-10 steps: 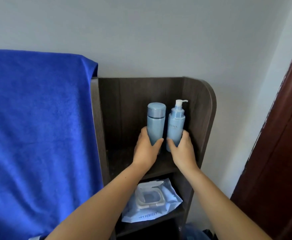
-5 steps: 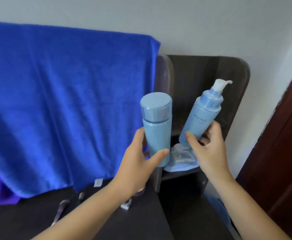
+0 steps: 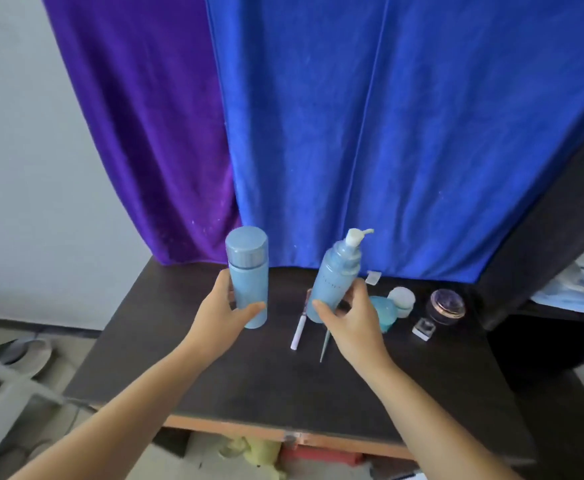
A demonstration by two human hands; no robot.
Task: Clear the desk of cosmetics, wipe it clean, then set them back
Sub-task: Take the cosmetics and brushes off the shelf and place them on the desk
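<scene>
Above the dark table [image 3: 255,386], your left hand [image 3: 219,318] grips an upright capped bottle [image 3: 247,275] and your right hand [image 3: 351,320] grips a tilted pump bottle [image 3: 333,280]; contents unseen. Closed jars [image 3: 448,304] and a white pen [image 3: 298,330] rest on the table.

wall [image 3: 23,168] pale grey | blue cloth [image 3: 404,133], purple cloth [image 3: 145,116] hanging | floor [image 3: 75,344] tiled

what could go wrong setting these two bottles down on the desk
The pump bottle in the right hand is tilted and sits right over the white pen and the teal jar; lowered there, it may land on them and tip. The capped bottle in the left hand has bare desk beneath, so less risk.
</scene>
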